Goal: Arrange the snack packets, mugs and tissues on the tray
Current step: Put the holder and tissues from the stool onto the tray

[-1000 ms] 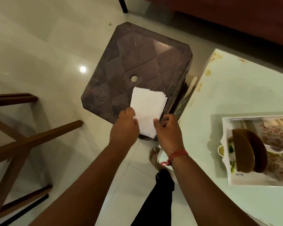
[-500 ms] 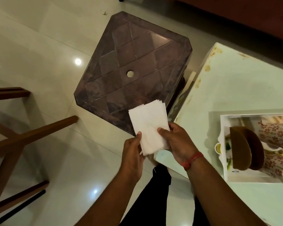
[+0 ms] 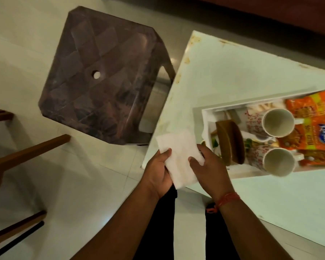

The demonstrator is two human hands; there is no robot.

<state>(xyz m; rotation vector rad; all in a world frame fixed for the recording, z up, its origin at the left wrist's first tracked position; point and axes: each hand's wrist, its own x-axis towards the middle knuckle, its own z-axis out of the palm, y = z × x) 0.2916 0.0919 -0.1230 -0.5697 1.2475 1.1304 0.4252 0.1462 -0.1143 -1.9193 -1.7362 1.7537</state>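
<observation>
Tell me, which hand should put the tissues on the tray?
Probably the right hand. Both hands grip the white tissues, but the right one is on the side nearest the tray, almost at its near corner. The left hand is further away, over the floor, and would have to cross over.
</observation>
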